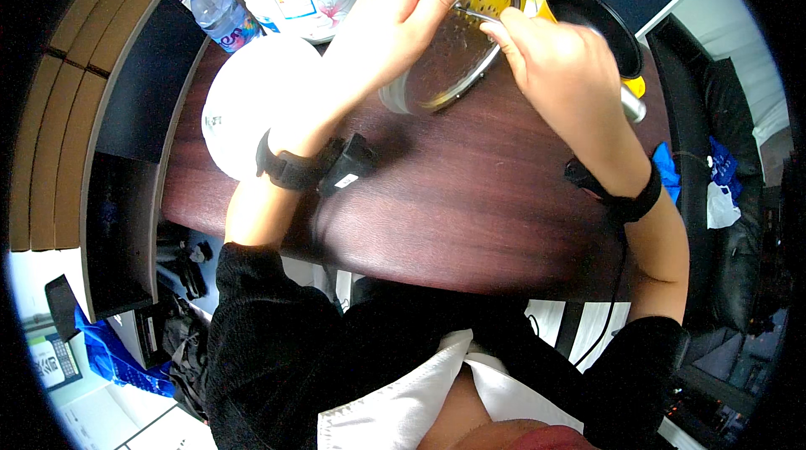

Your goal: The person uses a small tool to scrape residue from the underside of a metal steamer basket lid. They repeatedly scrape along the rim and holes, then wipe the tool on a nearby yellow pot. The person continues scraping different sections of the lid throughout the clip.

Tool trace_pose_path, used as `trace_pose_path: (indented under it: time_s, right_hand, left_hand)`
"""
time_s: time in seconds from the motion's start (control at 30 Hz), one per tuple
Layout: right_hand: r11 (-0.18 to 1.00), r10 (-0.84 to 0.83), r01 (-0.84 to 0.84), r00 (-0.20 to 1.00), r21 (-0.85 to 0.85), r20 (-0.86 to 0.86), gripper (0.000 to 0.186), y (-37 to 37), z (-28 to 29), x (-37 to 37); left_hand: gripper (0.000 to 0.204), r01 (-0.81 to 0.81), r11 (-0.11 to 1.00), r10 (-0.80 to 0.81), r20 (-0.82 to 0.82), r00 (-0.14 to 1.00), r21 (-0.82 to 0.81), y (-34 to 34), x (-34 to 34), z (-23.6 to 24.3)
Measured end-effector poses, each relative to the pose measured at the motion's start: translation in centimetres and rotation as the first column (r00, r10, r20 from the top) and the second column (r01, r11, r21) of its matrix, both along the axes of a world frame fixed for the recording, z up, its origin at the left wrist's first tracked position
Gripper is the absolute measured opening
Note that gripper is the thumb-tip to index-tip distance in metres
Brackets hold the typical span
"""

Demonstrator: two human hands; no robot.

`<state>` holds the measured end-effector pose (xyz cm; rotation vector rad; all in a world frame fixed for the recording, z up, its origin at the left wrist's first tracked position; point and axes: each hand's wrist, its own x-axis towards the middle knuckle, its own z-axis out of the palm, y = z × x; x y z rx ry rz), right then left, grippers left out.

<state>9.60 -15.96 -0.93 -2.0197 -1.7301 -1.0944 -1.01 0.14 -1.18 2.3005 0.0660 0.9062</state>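
Observation:
In front of me a round, shiny lid-like disc [449,60] with a pale, soft-looking rim is held tilted above the table. My left hand [390,26] is closed, its thumb and fingers pinching the disc's upper rim. My right hand [558,60] is also closed, with a thin metal rod [474,13] between thumb and forefinger; it reaches across the disc's upper part. Yellowish reflections with dark holes show at the disc's top. Whether the rod is attached to the disc cannot be made out. A smooth white rounded thing [252,106] lies beneath my left forearm.
A white rice cooker body [315,1] with a flower print stands at the back left, beside a plastic bottle [220,13]. A black round pot [592,22] and a silver cylinder [634,104] are at the right. A black plug-like block [348,166] lies on the dark wooden table [437,215].

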Motion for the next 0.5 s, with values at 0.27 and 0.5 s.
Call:
trace_pose_path:
  time_s: [0.27,0.5]
  right_hand:
    - [0.989,0.146,-0.145,0.989,-0.017,0.023,0.028,0.2,0.3,2.3]
    - [0.964,0.034,-0.244,-0.28,0.105,-0.959,0.05,-0.9,0.4,0.9]
  left_hand:
    - [0.04,-0.001,1.0,0.001,0.059,0.998,0.005,-0.6,-0.2,0.1]
    - [0.042,0.018,1.0,-0.019,0.07,0.997,0.016,-0.6,-0.1,-0.2]
